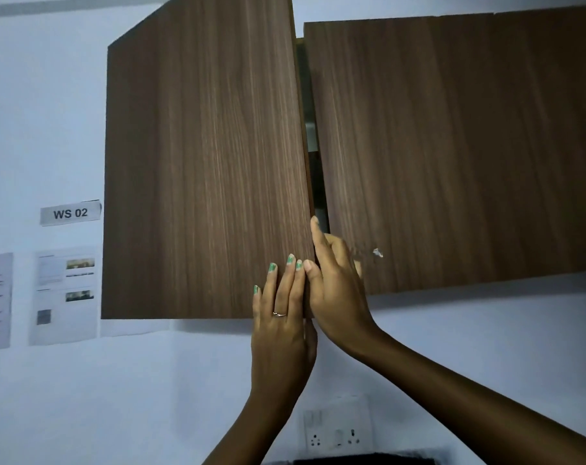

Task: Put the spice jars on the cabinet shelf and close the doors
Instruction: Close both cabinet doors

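Note:
A wall cabinet has two brown wood-grain doors. The left door (201,169) stands ajar, swung out towards me. The right door (452,146) sits nearly flush with the cabinet. Between them a narrow dark gap (313,135) shows only a sliver of the inside, and no spice jars can be seen. My left hand (279,317) lies with its fingers flat on the left door's lower right corner. My right hand (335,283) is at the gap, thumb up inside it and forefinger over the left door's free edge.
The pale wall holds a "WS 02" label (70,213) and printed sheets (65,297) to the cabinet's left. A white socket panel (336,427) sits below the cabinet, above a dark object (362,459) at the bottom edge. The right door has a small chip (377,253).

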A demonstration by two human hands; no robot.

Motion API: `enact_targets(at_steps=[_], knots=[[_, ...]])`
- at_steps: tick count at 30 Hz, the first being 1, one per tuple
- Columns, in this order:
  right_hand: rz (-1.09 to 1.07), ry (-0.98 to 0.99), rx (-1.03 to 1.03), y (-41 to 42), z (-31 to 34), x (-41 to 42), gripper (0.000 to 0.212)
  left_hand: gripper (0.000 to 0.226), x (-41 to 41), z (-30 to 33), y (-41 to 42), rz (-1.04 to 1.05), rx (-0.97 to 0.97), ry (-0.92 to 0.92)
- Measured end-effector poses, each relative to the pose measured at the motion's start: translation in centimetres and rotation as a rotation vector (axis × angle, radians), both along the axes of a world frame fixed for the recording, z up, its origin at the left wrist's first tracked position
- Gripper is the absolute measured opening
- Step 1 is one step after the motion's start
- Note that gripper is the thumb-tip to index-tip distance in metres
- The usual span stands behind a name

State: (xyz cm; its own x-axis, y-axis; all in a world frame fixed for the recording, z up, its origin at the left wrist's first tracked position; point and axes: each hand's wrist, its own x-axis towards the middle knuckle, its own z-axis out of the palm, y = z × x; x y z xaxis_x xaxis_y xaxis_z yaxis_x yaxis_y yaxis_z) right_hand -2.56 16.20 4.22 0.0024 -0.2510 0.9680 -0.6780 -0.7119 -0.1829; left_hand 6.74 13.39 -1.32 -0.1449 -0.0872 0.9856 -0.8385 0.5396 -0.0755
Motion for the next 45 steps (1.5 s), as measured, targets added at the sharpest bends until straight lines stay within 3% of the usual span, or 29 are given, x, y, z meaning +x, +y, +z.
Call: enact_targets(at_steps=[5, 8, 15, 25, 30, 38, 45], knots=[[-0.382, 0.133, 0.105, -4.2, 0.4, -3.2, 0.057, 0.089, -1.5, 0.2, -3.3, 0.017, 0.113, -0.080], [-0.505, 0.226, 0.139, -6.8, 0.6, -4.6, 0.060, 0.091, -2.5, 0.2, -5.4, 0.061, 0.176, -0.110], [-0.553, 0.233, 0.208, -12.6, 0.8, -5.8, 0.065, 0.094, -3.9, 0.5, -10.5, 0.198, 0.318, -0.177], [-0.600, 0.222, 0.084, -17.8, -0.3, -6.2, 0.058, 0.099, -4.9, 0.4, -14.5, 0.245, 0.270, -0.159], [-0.603, 0.208, -0.002, -18.3, -0.5, -6.3, 0.059, 0.101, -5.0, 0.1, -15.2, 0.236, 0.202, -0.148], [-0.650, 0.317, 0.101, -17.2, -0.6, -7.1, 0.063, 0.100, -4.8, 0.6, -14.2, 0.305, 0.316, -0.207], [-0.647, 0.445, 0.161, -13.9, -0.3, -8.2, 0.066, 0.083, -4.6, 1.8, -11.5, 0.325, 0.328, -0.224]])
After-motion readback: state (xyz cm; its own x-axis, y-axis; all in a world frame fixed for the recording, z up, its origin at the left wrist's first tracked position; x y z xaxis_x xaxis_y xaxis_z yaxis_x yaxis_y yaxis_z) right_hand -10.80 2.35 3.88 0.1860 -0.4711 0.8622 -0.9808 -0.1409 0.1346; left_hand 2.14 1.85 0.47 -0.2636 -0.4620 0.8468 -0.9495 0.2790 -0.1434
